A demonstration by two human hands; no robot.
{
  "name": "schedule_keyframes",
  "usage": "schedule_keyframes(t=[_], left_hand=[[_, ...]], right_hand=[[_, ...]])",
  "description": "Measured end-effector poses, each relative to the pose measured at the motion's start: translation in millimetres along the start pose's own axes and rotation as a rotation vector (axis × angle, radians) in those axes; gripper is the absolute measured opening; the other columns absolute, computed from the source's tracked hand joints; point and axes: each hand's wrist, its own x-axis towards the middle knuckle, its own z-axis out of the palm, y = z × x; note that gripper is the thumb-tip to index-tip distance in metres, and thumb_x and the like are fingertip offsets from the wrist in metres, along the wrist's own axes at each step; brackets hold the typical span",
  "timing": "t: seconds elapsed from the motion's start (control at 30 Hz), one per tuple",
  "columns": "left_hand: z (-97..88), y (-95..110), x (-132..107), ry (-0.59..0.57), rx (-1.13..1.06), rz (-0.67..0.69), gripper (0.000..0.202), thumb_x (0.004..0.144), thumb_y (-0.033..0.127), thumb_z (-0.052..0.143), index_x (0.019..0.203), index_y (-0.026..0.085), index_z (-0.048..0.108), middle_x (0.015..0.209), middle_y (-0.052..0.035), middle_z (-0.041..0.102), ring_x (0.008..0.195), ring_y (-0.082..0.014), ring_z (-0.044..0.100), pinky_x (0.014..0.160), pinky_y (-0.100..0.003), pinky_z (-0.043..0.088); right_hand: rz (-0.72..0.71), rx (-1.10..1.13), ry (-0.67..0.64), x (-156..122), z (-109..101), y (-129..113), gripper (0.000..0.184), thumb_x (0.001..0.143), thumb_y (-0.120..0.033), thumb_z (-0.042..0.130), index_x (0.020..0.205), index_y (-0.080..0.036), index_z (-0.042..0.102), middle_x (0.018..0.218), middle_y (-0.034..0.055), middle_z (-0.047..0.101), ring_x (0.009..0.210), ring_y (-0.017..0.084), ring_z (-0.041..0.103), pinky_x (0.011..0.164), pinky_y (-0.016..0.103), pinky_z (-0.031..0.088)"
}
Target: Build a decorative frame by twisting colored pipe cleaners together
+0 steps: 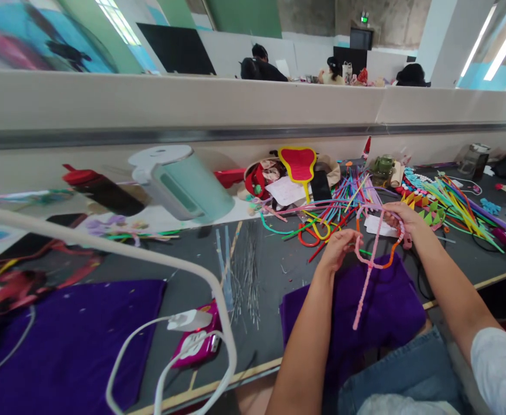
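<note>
My left hand (338, 246) and my right hand (402, 220) are both closed on a twisted bundle of pink and orange pipe cleaners (372, 262). The bundle forms a loop between the hands, and a long pink tail hangs down from it. It is held above a purple cloth (382, 305) that lies at the near edge of the dark table (274, 271). A heap of coloured pipe cleaners (335, 202) lies just beyond my hands.
A mint-green kettle (184, 181) and a dark bottle with a red cap (101, 190) stand at the left back. Thin wires (244, 271) lie mid-table. A pink phone (196, 340) with white cables, another purple cloth (71, 340), and more pipe cleaners (460, 207) lie around. People sit behind the partition (235, 104).
</note>
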Motion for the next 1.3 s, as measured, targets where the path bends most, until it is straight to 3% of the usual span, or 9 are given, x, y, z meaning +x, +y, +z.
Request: schedule_keyframes(t=[0.1, 0.17, 0.27, 0.33, 0.4, 0.53, 0.8, 1.03, 1.3], left_hand=[[-8.6, -3.0, 6.0, 0.096, -0.157, 0.009, 0.042, 0.072, 0.047, 0.069, 0.096, 0.014, 0.069, 0.082, -0.0073, 0.069, 0.063, -0.0106, 0.060, 0.057, -0.022, 0.048], [-14.0, -4.8, 9.4, 0.183, -0.213, -0.012, 0.037, 0.067, 0.035, 0.075, 0.097, 0.015, 0.068, 0.087, -0.0058, 0.070, 0.063, -0.0091, 0.061, 0.057, -0.020, 0.049], [-15.7, -6.5, 11.7, 0.154, -0.185, -0.024, 0.046, 0.059, 0.017, 0.077, 0.104, 0.018, 0.065, 0.107, -0.0074, 0.067, 0.083, -0.0132, 0.065, 0.067, -0.022, 0.052], [-12.2, -7.2, 12.1, 0.101, -0.159, 0.037, 0.056, 0.060, 0.015, 0.077, 0.114, 0.021, 0.061, 0.124, -0.0086, 0.060, 0.106, -0.0198, 0.060, 0.079, -0.028, 0.052], [-7.9, -7.5, 12.9, 0.130, -0.144, 0.135, 0.060, 0.064, 0.021, 0.077, 0.120, 0.022, 0.055, 0.134, -0.0103, 0.053, 0.120, -0.0238, 0.052, 0.088, -0.032, 0.049], [-8.6, -4.3, 15.0, 0.309, -0.130, 0.326, 0.064, 0.068, 0.029, 0.077, 0.125, 0.020, 0.048, 0.133, -0.0141, 0.053, 0.118, -0.0244, 0.055, 0.096, -0.035, 0.044], [-31.9, 18.6, 5.4, 0.267, -0.133, 0.278, 0.066, 0.072, 0.025, 0.073, 0.129, 0.019, 0.041, 0.117, -0.0160, 0.064, 0.104, -0.0275, 0.064, 0.093, -0.044, 0.045], [-30.3, 23.9, 1.5, 0.238, -0.144, 0.304, 0.069, 0.073, 0.024, 0.072, 0.132, 0.019, 0.037, 0.116, -0.0165, 0.065, 0.101, -0.0250, 0.066, 0.090, -0.041, 0.047], [-25.4, 19.8, 3.8, 0.255, -0.127, 0.309, 0.073, 0.067, 0.017, 0.077, 0.131, 0.018, 0.040, 0.116, -0.0142, 0.066, 0.105, -0.0235, 0.063, 0.095, -0.038, 0.045]], right_hand=[[-0.045, 0.261, 0.086, 5.7, 7.2, 8.9, 0.030, 0.067, -0.032, 0.075, 0.057, -0.017, 0.051, 0.044, -0.0058, 0.047, 0.037, 0.005, 0.038, 0.037, 0.019, 0.033], [-0.099, 0.442, 0.181, 10.9, 18.6, 18.2, 0.026, 0.073, -0.030, 0.070, 0.060, -0.018, 0.051, 0.046, -0.0058, 0.048, 0.039, 0.006, 0.042, 0.040, 0.019, 0.038], [-0.129, 0.601, 0.290, 18.7, 45.1, 36.8, 0.014, 0.078, -0.024, 0.064, 0.067, -0.019, 0.056, 0.052, -0.0028, 0.057, 0.046, 0.009, 0.052, 0.047, 0.020, 0.045], [-0.152, 0.592, 0.296, 23.1, 66.1, 50.6, 0.008, 0.076, -0.024, 0.065, 0.073, -0.019, 0.059, 0.062, 0.0011, 0.065, 0.055, 0.012, 0.059, 0.051, 0.024, 0.049], [-0.199, 0.541, 0.257, 26.1, 85.9, 64.4, 0.012, 0.072, -0.027, 0.068, 0.077, -0.020, 0.060, 0.075, 0.0030, 0.070, 0.063, 0.014, 0.063, 0.056, 0.026, 0.052], [-0.199, 0.465, 0.169, 26.9, 109.8, 87.0, 0.027, 0.063, -0.035, 0.076, 0.079, -0.021, 0.060, 0.076, -0.0001, 0.070, 0.064, 0.012, 0.063, 0.059, 0.023, 0.051], [-0.152, 0.338, 0.010, 14.9, 107.0, 87.8, 0.028, 0.060, -0.034, 0.080, 0.080, -0.019, 0.066, 0.054, -0.0065, 0.059, 0.044, 0.005, 0.049, 0.040, 0.014, 0.039], [-0.206, 0.396, 0.050, 8.5, 123.2, 88.9, 0.029, 0.058, -0.030, 0.082, 0.078, -0.018, 0.066, 0.068, -0.0011, 0.069, 0.061, 0.012, 0.066, 0.054, 0.021, 0.056], [-0.154, 0.451, 0.000, 13.2, 123.5, 93.1, 0.030, 0.058, -0.026, 0.082, 0.082, -0.017, 0.068, 0.071, -0.0003, 0.070, 0.061, 0.011, 0.065, 0.055, 0.022, 0.058]])
